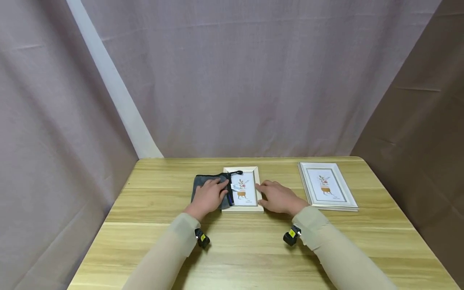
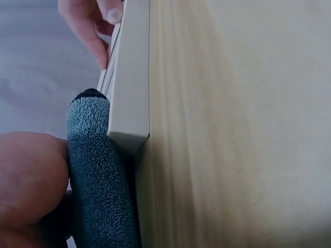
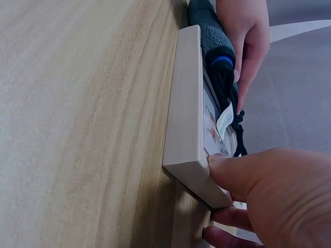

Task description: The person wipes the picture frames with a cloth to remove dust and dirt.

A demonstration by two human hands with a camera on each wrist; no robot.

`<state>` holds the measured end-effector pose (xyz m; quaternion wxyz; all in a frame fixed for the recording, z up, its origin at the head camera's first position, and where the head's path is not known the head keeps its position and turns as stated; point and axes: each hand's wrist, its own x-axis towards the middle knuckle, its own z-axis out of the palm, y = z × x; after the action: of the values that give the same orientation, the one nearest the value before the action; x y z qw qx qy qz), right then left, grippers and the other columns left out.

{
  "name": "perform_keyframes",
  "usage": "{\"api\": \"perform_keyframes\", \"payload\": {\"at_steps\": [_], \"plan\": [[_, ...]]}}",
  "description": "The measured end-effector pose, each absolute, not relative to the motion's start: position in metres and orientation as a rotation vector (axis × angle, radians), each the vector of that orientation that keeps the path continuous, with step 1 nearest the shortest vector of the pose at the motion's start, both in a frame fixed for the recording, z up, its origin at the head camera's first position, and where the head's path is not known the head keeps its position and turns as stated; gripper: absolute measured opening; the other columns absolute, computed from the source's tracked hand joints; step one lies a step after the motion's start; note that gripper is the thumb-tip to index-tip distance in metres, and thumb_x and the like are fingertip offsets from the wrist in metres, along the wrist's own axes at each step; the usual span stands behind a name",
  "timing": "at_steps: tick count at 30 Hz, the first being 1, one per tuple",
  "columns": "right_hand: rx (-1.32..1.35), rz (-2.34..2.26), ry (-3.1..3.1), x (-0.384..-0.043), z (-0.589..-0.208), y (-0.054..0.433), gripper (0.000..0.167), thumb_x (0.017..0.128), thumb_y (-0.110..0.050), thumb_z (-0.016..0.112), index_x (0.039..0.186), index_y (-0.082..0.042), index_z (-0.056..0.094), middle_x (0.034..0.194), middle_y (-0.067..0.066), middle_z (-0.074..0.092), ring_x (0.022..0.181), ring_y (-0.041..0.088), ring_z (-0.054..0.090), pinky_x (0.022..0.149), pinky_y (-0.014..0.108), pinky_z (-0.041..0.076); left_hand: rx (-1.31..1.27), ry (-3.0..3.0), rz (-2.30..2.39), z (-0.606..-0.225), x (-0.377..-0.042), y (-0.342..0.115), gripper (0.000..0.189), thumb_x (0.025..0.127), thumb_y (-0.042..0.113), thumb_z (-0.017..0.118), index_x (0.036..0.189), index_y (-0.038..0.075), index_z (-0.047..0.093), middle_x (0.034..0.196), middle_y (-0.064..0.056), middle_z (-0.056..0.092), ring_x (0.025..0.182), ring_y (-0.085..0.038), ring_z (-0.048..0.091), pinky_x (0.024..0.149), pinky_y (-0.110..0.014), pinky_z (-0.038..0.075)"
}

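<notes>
A cream picture frame (image 1: 242, 210) with a plant print lies flat on the table. Over its left part is a folded grey-blue cleaning cloth (image 1: 199, 183) with black edging, a loop and a white label (image 3: 225, 120). My left hand (image 1: 207, 196) rests on the cloth with its fingers extended, pressing it against the frame. The frame's right side is held by my right hand (image 1: 279, 196); in the right wrist view the thumb (image 3: 220, 164) lies on the border while fingers touch the outer side. The cloth hides part of the print.
To the right, a small stack of white picture frames (image 1: 326, 185) lies on the wooden table (image 1: 246, 249), the top one bearing a similar plant print. Grey curtains (image 1: 253, 80) hang behind the table's far edge, and a brown one (image 1: 420, 129) hangs on the right.
</notes>
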<state>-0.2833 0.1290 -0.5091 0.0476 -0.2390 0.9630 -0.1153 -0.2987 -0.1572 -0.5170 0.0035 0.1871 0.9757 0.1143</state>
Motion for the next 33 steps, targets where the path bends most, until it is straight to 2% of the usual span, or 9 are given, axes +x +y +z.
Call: {"api": "perform_keyframes", "payload": {"at_steps": [14, 23, 26, 33], "plan": [[-0.711, -0.325, 2.922, -0.280, -0.501, 0.119, 0.067, 0.107, -0.031, 0.072, 0.165, -0.004, 0.050, 0.150, 0.017, 0.061, 0.130, 0.038, 0.061, 0.103, 0.057, 0.056, 0.496, 3.024, 0.406, -0.510, -0.321, -0.162, 0.049, 0.118, 0.039, 0.053, 0.166, 0.032, 0.052, 0.169, -0.012, 0.047, 0.156, -0.038, 0.042, 0.117, -0.075, 0.036], [-0.693, -0.250, 2.929, -0.279, -0.500, 0.117, 0.068, 0.107, -0.029, 0.073, 0.163, 0.000, 0.050, 0.139, 0.016, 0.064, 0.113, 0.032, 0.064, 0.089, 0.054, 0.058, 0.513, 3.012, 0.432, -0.511, -0.319, -0.161, 0.049, 0.117, 0.040, 0.054, 0.166, 0.032, 0.053, 0.170, -0.011, 0.047, 0.157, -0.037, 0.041, 0.119, -0.077, 0.033], [-0.713, -0.217, 2.930, -0.278, -0.502, 0.117, 0.067, 0.107, -0.028, 0.071, 0.162, 0.003, 0.049, 0.136, 0.018, 0.065, 0.114, 0.035, 0.066, 0.086, 0.055, 0.059, 0.537, 3.014, 0.434, -0.512, -0.316, -0.161, 0.050, 0.117, 0.040, 0.054, 0.166, 0.031, 0.053, 0.169, -0.011, 0.047, 0.156, -0.038, 0.041, 0.118, -0.077, 0.034], [-0.725, -0.228, 2.934, -0.277, -0.502, 0.117, 0.064, 0.107, -0.022, 0.069, 0.160, 0.007, 0.050, 0.134, 0.022, 0.068, 0.121, 0.040, 0.068, 0.090, 0.057, 0.060, 0.593, 3.030, 0.419, -0.516, -0.308, -0.161, 0.050, 0.117, 0.041, 0.054, 0.165, 0.031, 0.053, 0.168, -0.011, 0.049, 0.154, -0.037, 0.044, 0.115, -0.075, 0.038]]}}
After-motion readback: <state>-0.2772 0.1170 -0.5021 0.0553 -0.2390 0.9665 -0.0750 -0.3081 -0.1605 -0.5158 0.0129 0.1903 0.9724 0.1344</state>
